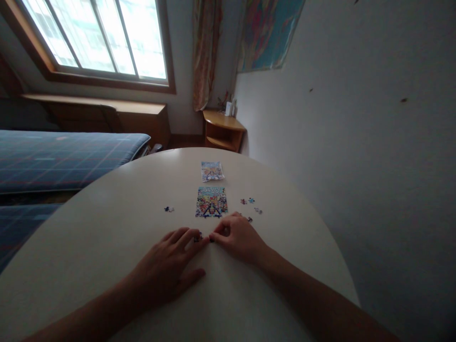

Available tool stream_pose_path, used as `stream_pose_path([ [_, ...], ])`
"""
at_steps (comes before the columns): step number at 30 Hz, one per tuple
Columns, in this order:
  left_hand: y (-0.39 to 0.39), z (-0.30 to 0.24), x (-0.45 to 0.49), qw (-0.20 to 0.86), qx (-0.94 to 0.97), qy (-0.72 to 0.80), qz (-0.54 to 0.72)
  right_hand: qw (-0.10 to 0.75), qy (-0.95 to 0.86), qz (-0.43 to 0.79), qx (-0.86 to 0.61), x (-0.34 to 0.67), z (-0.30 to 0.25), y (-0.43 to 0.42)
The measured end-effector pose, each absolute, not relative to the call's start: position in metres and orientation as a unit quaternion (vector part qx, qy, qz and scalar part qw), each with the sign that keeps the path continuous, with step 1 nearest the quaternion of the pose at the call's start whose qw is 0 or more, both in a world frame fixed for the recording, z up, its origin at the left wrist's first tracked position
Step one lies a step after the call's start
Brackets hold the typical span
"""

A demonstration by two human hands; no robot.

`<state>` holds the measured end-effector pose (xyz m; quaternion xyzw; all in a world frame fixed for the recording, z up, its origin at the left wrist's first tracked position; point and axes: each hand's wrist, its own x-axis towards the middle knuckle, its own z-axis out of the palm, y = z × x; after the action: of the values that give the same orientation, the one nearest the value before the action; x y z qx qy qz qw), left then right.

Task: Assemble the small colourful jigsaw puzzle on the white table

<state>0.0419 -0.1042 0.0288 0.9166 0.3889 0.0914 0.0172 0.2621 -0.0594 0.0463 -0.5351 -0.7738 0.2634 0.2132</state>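
My left hand (173, 261) lies low on the white table, fingers stretched out and apart, its fingertips touching a small dark jigsaw piece (198, 237). Close beside it, my right hand (239, 237) pinches another jigsaw piece (212, 239) between thumb and forefinger, mostly covered by the fingertips. Just beyond both hands lies a colourful picture card (211, 201) crowded with small figures. Behind the card is a small printed packet (212, 171). Several loose pieces (251, 200) are scattered right of the card, one partly hidden by my right hand. To the left sits a dark-and-white piece (168, 209).
The round white table (142, 190) has its curved edge close to the wall (349, 142) on the right. A mattress (71, 156) with blue plaid cover stands at the left. Beyond the table are a wooden corner shelf (224, 120) and a window (107, 38).
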Motion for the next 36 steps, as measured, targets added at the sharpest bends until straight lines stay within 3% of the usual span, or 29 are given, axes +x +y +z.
stream_pose_path([
  [8, -0.108, 0.032, 0.049, -0.003, 0.914, 0.399, 0.074, 0.189, -0.815, 0.32, -0.444, 0.289, 0.053, -0.054],
  [14, -0.107, 0.031, 0.049, -0.007, 0.914, 0.397, 0.082, 0.149, -0.837, 0.273, -0.451, 0.296, 0.053, -0.055],
  [36, -0.109, 0.028, 0.049, -0.019, 0.914, 0.396, 0.088, 0.176, -0.854, 0.268, -0.41, 0.29, 0.048, -0.055],
])
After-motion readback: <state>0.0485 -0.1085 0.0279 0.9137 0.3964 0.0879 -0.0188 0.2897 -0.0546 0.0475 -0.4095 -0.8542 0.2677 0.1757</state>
